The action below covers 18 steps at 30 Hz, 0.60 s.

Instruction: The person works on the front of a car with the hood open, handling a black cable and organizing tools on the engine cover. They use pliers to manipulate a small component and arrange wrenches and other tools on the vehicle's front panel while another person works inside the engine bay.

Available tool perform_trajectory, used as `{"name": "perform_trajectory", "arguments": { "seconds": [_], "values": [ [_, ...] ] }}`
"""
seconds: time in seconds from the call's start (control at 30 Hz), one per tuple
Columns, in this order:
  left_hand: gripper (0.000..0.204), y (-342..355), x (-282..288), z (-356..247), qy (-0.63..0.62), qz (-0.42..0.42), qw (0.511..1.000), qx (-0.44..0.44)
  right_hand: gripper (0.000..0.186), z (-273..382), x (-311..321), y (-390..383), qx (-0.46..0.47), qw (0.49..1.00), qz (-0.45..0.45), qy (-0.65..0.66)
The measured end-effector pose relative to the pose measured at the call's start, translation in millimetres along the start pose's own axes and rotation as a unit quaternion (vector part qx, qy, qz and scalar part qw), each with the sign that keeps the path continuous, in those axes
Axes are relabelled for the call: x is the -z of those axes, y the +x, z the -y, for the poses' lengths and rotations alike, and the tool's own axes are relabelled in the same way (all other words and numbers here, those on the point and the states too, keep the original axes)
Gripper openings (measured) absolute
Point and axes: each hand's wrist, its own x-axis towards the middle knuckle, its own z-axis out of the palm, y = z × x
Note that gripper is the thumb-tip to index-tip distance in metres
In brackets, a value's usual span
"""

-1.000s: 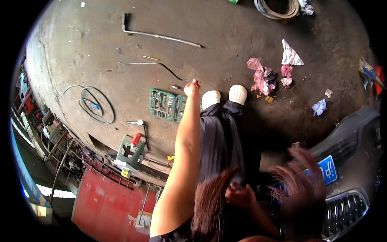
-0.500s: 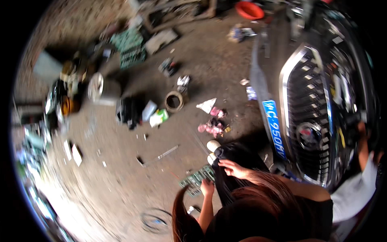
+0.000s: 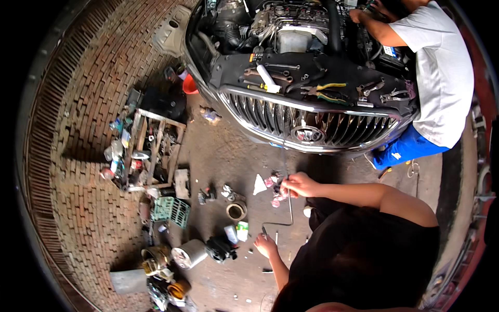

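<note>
Between my hands is a thin metal crank rod [image 3: 278, 224] with two bends. My right hand [image 3: 300, 185] is closed around its long straight part, which runs up toward the car's front. The fingers of my left hand [image 3: 266, 245] close on its other end, lower and to the left. The rod's far tip shows faintly below the grille [image 3: 260, 112] of the dark car. I cannot tell whether that tip touches anything.
Pliers [image 3: 325, 88], wrenches and a white-headed hammer [image 3: 268, 79] lie above the grille. A co-worker [image 3: 442, 73] in a white shirt leans into the engine bay at right. A metal ring [image 3: 236, 210], metal drum [image 3: 189, 254], green crate [image 3: 170, 211] and wooden frame [image 3: 152, 153] stand on the left.
My view has swung round to face the car's front. My left hand has left the green tool case on the floor; both hands now hold the crank rod, and my right hand has closed.
</note>
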Motion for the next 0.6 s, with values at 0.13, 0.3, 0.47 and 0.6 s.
{"name": "perform_trajectory", "arguments": {
  "seconds": [0.13, 0.3, 0.47, 0.6],
  "values": [
    [0.032, 65, 48, -86, -0.043, -0.152, 0.975, -0.157, 0.034, 49, 34, -12, 0.034, 0.985, -0.074, 0.154],
    [0.030, 124, 96, -229, -0.290, -0.084, 0.884, -0.357, 0.032, 107, 78, 8, 0.093, 0.935, -0.157, 0.303],
    [0.021, 162, 119, -296, -0.367, -0.116, 0.870, -0.309, 0.026, 178, 130, -1, 0.138, 0.958, -0.152, 0.198],
    [0.023, 206, 165, -322, -0.421, -0.146, 0.856, -0.261, 0.014, 166, 194, -23, 0.069, 0.894, -0.424, -0.129]
  ]
}}
